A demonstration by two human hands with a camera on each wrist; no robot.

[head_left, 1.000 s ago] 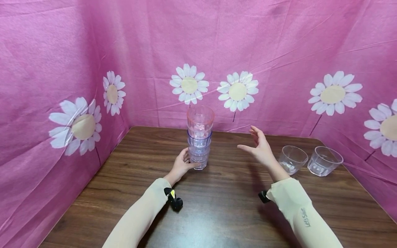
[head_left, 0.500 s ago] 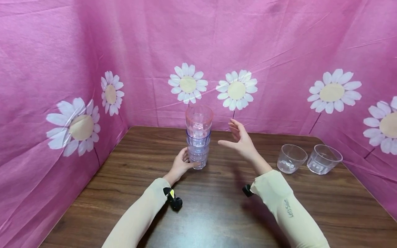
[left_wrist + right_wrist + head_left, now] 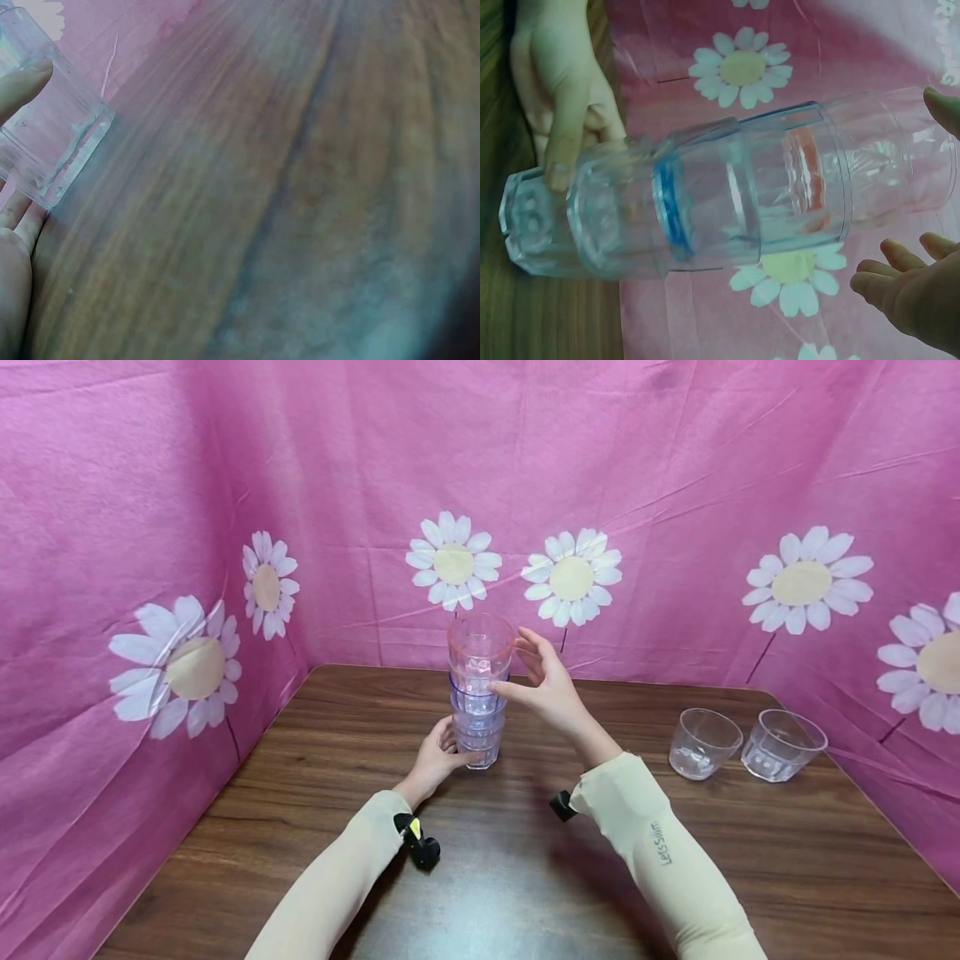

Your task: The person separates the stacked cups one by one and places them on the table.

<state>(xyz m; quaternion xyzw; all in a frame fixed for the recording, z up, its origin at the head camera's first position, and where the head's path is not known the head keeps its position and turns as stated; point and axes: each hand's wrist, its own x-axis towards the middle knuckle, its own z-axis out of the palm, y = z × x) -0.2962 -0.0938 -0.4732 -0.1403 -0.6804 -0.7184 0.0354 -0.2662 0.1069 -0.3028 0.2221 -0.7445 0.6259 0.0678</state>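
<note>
The stack of cups (image 3: pixel 481 689) stands at the far middle of the worktop (image 3: pixel 525 860). The left hand (image 3: pixel 435 762) grips its bottom cup; the right hand (image 3: pixel 547 687), fingers spread wide, holds nothing beside the pink top cup (image 3: pixel 481 647). A sideways nudge could topple the tall stack. The right wrist view shows the nested rims; the left wrist view, blurred, probably shows only the base.

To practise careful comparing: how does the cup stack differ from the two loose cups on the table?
The stack is several cups nested into a tall column; the two loose cups stand singly, side by side. The stack's upper cups are tinted pink and blue; the loose cups look clear. The left hand holds the stack's base and the right hand is at its top; no hand touches the loose cups. All are see-through, upright tumblers on the table.
</note>
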